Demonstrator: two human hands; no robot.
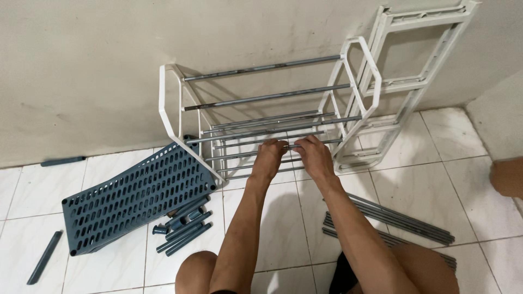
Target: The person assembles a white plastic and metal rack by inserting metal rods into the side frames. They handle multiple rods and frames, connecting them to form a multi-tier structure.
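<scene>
At the far left of the frame, a short grey-blue tube (44, 264) lies on the white tiled floor (479, 185), with another (62, 161) against the wall higher up. Right of them, a perforated grey-blue shelf panel (131, 197) leans on the white-framed rack (261, 117), and loose grey-blue connector tubes (182, 226) sit at the panel's lower edge. At centre, the person's left hand (268, 158) and right hand (314, 157) reach side by side into the rack, which stands against the wall, fingers curled over one of its lower grey metal rods (239, 154). Right of the rack, spare white side frames (406, 81) lean on the wall. Lower right, a bundle of grey metal bars (406, 220) rests on the tiles beside the person's knee.
</scene>
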